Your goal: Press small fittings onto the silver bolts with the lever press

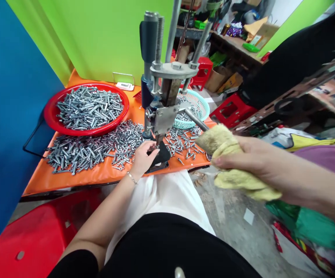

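A hand-operated press (167,116) stands at the front edge of the orange-covered table. My right hand (239,156) is wrapped round its lever (196,119), whose end is bound in yellow cloth (222,144). Under the press head, my left hand (144,155) has its fingertips pinched together at the black base (162,153); what lies between them is too small and covered to make out. Left of that hand spreads a pile of small metal eye-ended bolts (80,152). More of these loose parts (181,143) are scattered to the right of the press.
A red basin (48,112) heaped with metal parts stands at the table's left. Behind the press is a light-blue plastic basket (203,106) with more parts. Red stools (31,239) stand at lower left and beyond the table. Bags (315,224) lie on the floor at right.
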Demonstrator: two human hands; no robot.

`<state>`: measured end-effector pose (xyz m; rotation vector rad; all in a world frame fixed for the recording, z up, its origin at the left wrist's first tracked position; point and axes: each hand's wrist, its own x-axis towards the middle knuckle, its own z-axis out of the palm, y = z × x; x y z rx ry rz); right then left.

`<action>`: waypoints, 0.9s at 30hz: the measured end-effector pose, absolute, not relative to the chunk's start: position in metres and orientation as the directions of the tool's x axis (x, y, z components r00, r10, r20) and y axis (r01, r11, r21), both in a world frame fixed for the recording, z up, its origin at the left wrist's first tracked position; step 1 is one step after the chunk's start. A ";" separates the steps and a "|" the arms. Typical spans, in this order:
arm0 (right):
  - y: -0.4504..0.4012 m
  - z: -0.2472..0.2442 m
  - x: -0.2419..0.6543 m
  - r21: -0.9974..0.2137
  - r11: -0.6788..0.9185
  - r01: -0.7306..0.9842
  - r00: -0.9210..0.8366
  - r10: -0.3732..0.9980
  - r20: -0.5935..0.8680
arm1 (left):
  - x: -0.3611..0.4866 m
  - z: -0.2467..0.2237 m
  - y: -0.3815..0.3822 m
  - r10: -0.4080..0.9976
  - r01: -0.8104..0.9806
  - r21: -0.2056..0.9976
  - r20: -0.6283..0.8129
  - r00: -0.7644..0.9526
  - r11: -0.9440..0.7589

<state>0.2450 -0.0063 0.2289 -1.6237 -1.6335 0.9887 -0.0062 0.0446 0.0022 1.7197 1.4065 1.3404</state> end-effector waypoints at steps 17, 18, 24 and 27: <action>0.022 0.028 0.202 -0.933 0.229 0.277 -0.003 0.971 0.238 | 0.002 -0.010 0.041 0.935 0.405 0.868 0.346 -0.076 -0.288; 0.016 0.034 0.202 -0.942 0.203 0.267 0.015 0.977 0.215 | 0.003 -0.010 0.041 0.929 0.394 0.870 0.358 -0.089 -0.297; -0.017 0.090 0.214 -0.985 -0.083 0.148 0.020 0.997 -0.081 | 0.007 -0.005 0.040 0.902 0.335 0.870 0.417 -0.107 -0.362; -0.025 0.113 0.224 -0.973 -0.136 0.185 -0.021 0.990 -0.143 | -0.029 0.005 0.037 0.890 0.463 0.810 0.446 -0.088 -0.360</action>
